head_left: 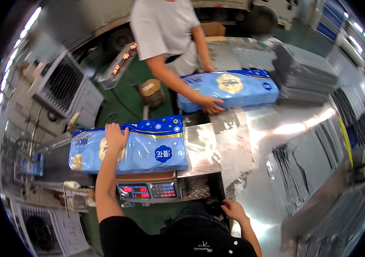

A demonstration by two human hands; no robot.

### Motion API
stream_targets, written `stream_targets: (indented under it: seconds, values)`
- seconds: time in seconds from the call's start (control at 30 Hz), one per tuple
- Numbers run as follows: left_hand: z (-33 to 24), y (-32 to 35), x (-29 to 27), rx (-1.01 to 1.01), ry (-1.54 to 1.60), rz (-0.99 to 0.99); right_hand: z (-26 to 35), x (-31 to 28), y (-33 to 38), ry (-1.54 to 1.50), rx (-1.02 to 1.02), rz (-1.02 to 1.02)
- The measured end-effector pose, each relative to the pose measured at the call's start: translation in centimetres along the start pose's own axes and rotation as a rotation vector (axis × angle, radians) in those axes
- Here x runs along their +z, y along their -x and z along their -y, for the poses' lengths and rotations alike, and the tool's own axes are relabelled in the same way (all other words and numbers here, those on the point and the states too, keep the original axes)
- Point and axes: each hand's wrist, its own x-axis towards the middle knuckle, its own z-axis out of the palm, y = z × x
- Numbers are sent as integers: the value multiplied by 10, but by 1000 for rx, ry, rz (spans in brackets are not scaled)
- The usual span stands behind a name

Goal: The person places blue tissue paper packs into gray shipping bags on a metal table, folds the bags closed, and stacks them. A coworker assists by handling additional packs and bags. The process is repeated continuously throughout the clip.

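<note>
A long plastic-wrapped pack (150, 147) lies under the person's left hand (115, 139), on the weighing scale (148, 191); its printed film hides the contents. The glossy, creased wrapping is light blue, with a dark blue floral band and a gold stripe along the edge farther from the person, a cream emblem partly covered by that hand and a dark blue badge to its right. The left hand rests open on top, thumb apart, not closed around the pack. The right hand (233, 210) is at the near edge of the metal desk (257, 171), fingers curled; whether it grips anything, I cannot tell. Just beneath the pack, between it and the scale's lit panel, shows a brown board (148, 176). Beyond both hands, a co-worker (161, 30) has both hands on a second blue pack (251, 92), likewise wrapped. To the right of that pack is a stack of grey plastic bundles (304, 75); right of the person's right hand lie flat grey plastic sheets (313, 160). Far beyond the hands, behind the co-worker, is a cardboard box (213, 29), its inside not visible.
</note>
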Motion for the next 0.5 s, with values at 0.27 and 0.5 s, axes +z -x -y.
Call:
stream_targets:
  seconds: [0.27, 0.5]
  values:
    - [-191, -12, -63, 603, 561, 439, 8, 75, -37, -345, -143, 41]
    - [-384, 19, -115, 943, 640, 466, -54, 62, -24, -891, 72, -424]
